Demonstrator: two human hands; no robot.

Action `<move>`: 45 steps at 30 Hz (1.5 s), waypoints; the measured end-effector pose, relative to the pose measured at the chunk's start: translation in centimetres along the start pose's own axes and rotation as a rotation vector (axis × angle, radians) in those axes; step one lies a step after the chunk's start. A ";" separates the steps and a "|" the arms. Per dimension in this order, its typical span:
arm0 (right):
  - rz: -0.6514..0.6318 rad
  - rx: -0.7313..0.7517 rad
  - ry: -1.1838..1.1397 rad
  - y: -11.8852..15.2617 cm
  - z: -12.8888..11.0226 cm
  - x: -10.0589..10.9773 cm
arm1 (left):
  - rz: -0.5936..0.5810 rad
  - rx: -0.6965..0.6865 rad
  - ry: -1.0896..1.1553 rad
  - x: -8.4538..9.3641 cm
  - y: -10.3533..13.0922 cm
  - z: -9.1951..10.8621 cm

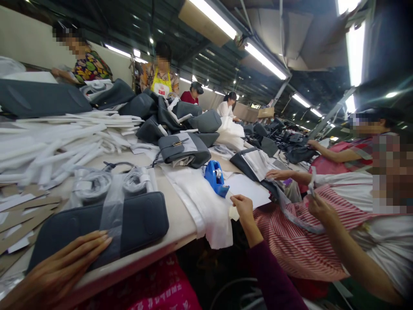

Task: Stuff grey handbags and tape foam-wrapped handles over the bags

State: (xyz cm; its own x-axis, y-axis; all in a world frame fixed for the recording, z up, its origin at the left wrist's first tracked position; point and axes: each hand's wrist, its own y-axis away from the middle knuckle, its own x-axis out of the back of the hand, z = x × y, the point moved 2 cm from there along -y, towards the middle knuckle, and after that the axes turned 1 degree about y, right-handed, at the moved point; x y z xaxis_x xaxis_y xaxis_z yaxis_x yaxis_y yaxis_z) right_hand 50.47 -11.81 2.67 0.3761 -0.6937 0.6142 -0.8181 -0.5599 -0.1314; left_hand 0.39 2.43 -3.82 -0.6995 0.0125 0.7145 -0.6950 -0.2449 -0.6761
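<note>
My left hand point(69, 260) lies flat, fingers stretched out, on a dark blue-grey bag point(138, 217) at the table's near edge. A clear plastic strip point(112, 211) crosses that bag under my fingertips. Behind it, coiled straps in clear wrapping point(92, 186) rest against the bag. My right hand point(244, 209), in a purple sleeve, has thumb and fingers pinched together just in front of a blue tape dispenser point(214, 177). Whatever is in the pinch is too small to make out. Below the dispenser, white wrapping sheets point(214, 224) hang over the table edge.
White padding strips point(74, 137) and brown card pieces point(26, 215) cover the left side. Dark bags point(180, 116) are heaped at the back. A co-worker in a striped apron point(300, 245) sits close on my right, hands at another bag point(253, 163). Several other people work farther back.
</note>
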 end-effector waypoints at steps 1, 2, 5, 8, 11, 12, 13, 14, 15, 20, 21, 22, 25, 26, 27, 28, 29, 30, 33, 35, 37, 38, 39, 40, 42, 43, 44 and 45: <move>0.019 0.017 0.049 0.3 -0.4 1.0 | -0.022 0.018 -0.053 0.3 -0.2 0.5; 0.037 0.053 0.117 0.8 -1.2 2.0 | -0.046 0.032 -0.091 0.6 -0.4 1.1; 0.031 0.372 0.547 3.2 -5.7 3.7 | -0.085 0.079 -0.067 1.8 -1.4 2.9; -0.245 0.881 0.987 7.0 -12.4 1.1 | -0.102 0.064 -0.027 2.5 -2.2 4.0; -0.664 1.280 0.956 12.4 -18.9 -4.3 | -0.124 0.069 -0.034 2.4 -2.2 4.2; -0.787 1.404 0.887 14.3 -20.7 -6.3 | -0.131 0.077 -0.039 2.4 -2.1 4.2; -0.887 1.500 0.817 16.0 -22.3 -8.4 | -0.139 0.082 -0.043 2.4 -2.0 4.2; -0.963 1.561 0.762 17.4 -23.7 -10.5 | -0.146 0.084 -0.047 2.3 -2.0 4.2; -1.022 1.593 0.732 18.5 -24.7 -12.5 | -0.154 0.084 -0.048 2.4 -2.0 4.2; -1.111 1.665 0.831 19.9 -26.8 -19.3 | -0.193 0.080 -0.010 2.7 -2.4 4.3; -1.108 1.693 0.840 19.9 -26.9 -19.8 | -0.194 0.077 -0.011 2.7 -2.5 4.3; -1.106 1.719 0.842 19.8 -27.0 -20.2 | -0.195 0.072 -0.017 2.8 -2.5 4.3; -1.092 1.780 0.814 19.7 -27.1 -20.7 | -0.197 0.054 -0.043 2.7 -2.3 4.2; -1.088 1.790 0.811 19.7 -27.0 -20.8 | -0.199 0.046 -0.049 2.7 -2.2 4.2; -1.084 1.796 0.810 19.7 -27.0 -20.9 | -0.201 0.041 -0.055 2.6 -2.0 4.1; -1.081 1.801 0.810 19.8 -27.0 -20.9 | -0.201 0.037 -0.063 2.5 -1.9 4.1; -1.079 1.806 0.812 19.8 -26.9 -20.9 | -0.200 0.033 -0.072 2.5 -1.8 4.1; -1.077 1.808 0.815 19.8 -26.8 -20.9 | -0.198 0.029 -0.081 2.5 -1.8 4.1; -1.042 1.808 0.799 20.1 -26.6 -20.7 | -0.204 0.025 -0.097 2.4 -1.8 4.0; -0.991 1.798 0.774 20.6 -26.3 -20.5 | -0.210 0.027 -0.102 2.4 -1.9 4.1; -0.934 1.796 0.761 21.1 -26.0 -20.4 | -0.214 0.041 -0.103 2.5 -2.0 4.1; -0.902 1.802 0.761 21.3 -25.9 -20.6 | -0.218 0.051 -0.099 2.5 -2.0 4.1; -0.869 1.809 0.762 21.5 -25.9 -20.8 | -0.223 0.062 -0.094 2.5 -2.1 4.1; -0.838 1.820 0.758 21.5 -25.9 -21.2 | -0.231 0.071 -0.089 2.5 -2.1 4.1; -0.788 1.850 0.735 21.0 -26.3 -22.1 | -0.249 0.070 -0.083 2.5 -2.1 4.1; -0.790 1.871 0.732 20.5 -26.5 -22.6 | -0.257 0.061 -0.083 2.5 -2.1 4.0; -0.809 1.895 0.732 19.8 -26.8 -23.1 | -0.261 0.051 -0.083 2.5 -2.1 4.0; -0.835 1.919 0.732 19.0 -27.0 -23.6 | -0.264 0.043 -0.083 2.5 -2.1 3.9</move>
State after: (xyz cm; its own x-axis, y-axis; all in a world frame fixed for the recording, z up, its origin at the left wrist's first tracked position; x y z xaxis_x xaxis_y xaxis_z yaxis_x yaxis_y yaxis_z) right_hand 14.33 6.13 6.69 -0.2459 -0.1470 0.9581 0.8491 -0.5094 0.1398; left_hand 0.78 -0.83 0.14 -0.4778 0.0024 0.8785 -0.8424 -0.2847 -0.4574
